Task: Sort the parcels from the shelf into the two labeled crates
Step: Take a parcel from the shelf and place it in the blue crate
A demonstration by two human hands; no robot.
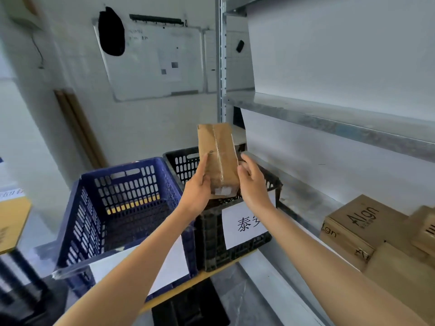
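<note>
A taped brown cardboard parcel (217, 156) is held upright above the black crate (211, 231). My left hand (197, 187) grips its left side, thumb on the front face. My right hand (251, 177) holds its right edge, with fingers curled behind the box. The black crate carries a white paper label (244, 225) with Chinese characters. Left of it stands the blue crate (117, 201), with a white label (169, 267) mostly hidden by my left forearm. More cardboard parcels (367, 229) lie on the shelf at lower right.
Both crates sit on a yellow-edged table (195, 282). The metal shelf unit (329, 118) fills the right side, its upright post just behind the parcel. A whiteboard (150, 60) hangs on the back wall. Another yellow table (11, 222) stands at far left.
</note>
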